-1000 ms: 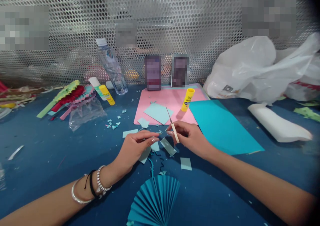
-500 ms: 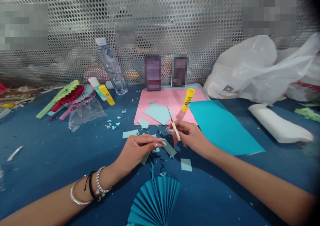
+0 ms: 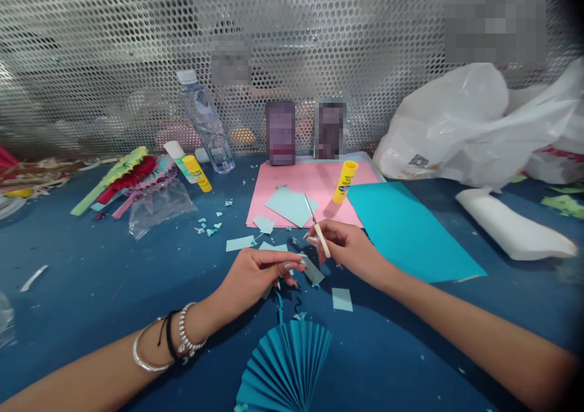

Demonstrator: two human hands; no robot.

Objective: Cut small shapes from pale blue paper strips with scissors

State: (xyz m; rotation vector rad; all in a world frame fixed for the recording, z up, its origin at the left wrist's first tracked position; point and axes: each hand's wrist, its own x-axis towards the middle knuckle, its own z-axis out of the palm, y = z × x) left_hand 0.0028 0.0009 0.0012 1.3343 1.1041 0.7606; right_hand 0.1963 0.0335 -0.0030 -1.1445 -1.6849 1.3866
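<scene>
My right hand [image 3: 344,244] is closed round the pale handle of a pair of scissors [image 3: 321,239], whose blades point up and away over the pink paper. Left of it, my left hand [image 3: 262,272] is pinched, with a tiny pale blue bit of paper showing at the fingertips; most of it is hidden. Pale blue paper pieces [image 3: 312,271] lie under and around the hands, and one small square [image 3: 342,299] rests apart to the right. Nearer to me lies a pleated blue paper fan [image 3: 285,366], spread out, with a thin blue strip at its top.
Pink paper sheets [image 3: 274,181] carry a yellow glue stick [image 3: 345,182]; a blue sheet [image 3: 410,235] lies to the right. Behind stand two phones [image 3: 280,133] [image 3: 329,131]. A bottle [image 3: 207,123], folded paper fans [image 3: 121,181] and a white plastic bag [image 3: 442,126] sit farther out.
My left hand has shifted slightly right, and its lower fingers show more below the thumb. The scissors stay in my right hand, almost unmoved. The whole view has shifted slightly.
</scene>
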